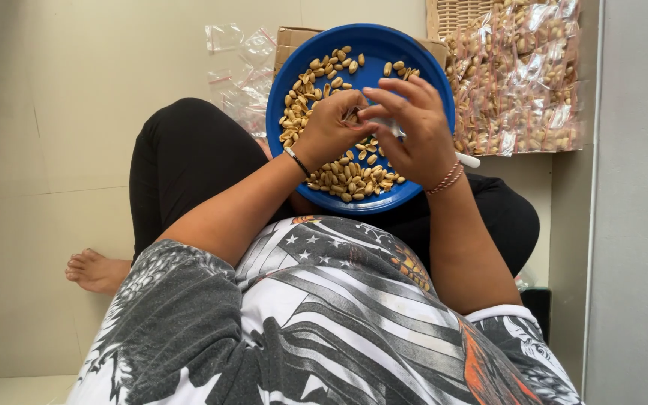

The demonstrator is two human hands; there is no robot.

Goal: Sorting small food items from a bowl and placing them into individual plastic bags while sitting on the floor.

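A small clear plastic bag [384,124] sits between both hands over the middle of the blue plate [429,79], its mouth toward the left hand [329,131]. That hand is bunched, fingertips pinched at the bag's opening; whether they hold peanuts cannot be told. The right hand [414,135] curls loosely around the bag from the far side. Shelled peanuts [350,176] cover the plate beneath; filled bags [519,75] are stacked to the right.

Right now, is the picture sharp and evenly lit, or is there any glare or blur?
Head view: soft, even light; the plate and peanuts are sharp; faint glare on the filled bags; the left hand and right hand hide what they hold.
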